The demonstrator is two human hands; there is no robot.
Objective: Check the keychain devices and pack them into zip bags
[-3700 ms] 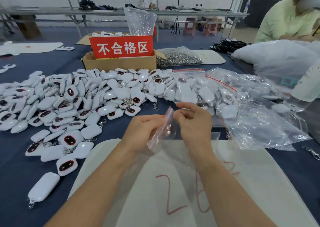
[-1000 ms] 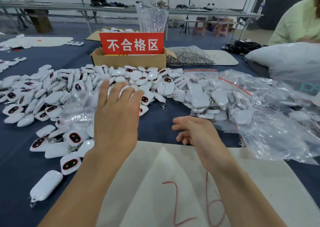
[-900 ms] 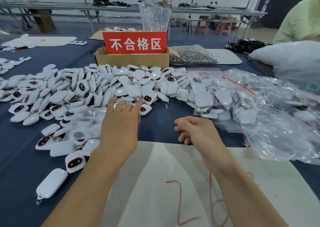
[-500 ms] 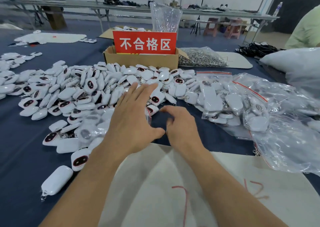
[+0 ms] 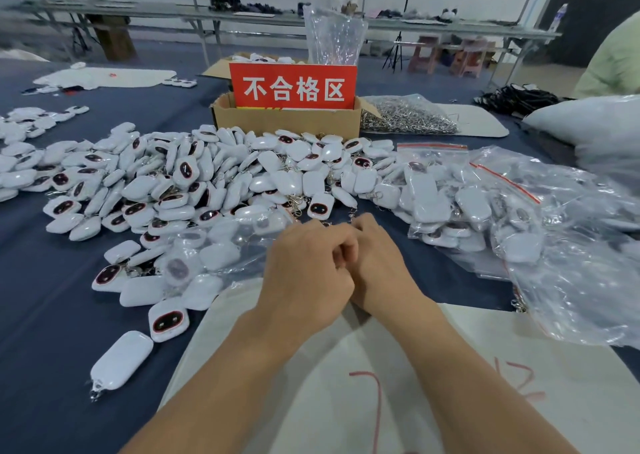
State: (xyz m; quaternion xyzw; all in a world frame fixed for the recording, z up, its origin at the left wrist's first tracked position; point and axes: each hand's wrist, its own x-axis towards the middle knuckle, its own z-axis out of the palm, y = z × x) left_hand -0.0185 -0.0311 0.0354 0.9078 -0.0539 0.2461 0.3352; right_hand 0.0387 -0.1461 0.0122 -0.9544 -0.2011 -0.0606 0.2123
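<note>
Heap of keychain devices (image 5: 194, 183) lies before the cardboard box (image 5: 287, 121), mostly left of it, so the left hand (image 5: 304, 280) is nearer than the right hand (image 5: 379, 266). Both hands curl together; what they grip I cannot tell.

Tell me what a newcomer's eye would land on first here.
The sprawling heap of white keychain devices across the left and middle of the blue table stands out first. Behind it, a bright red sign stands in a cardboard box. Nearest the camera, the left hand and right hand meet, fingers curled.
</note>
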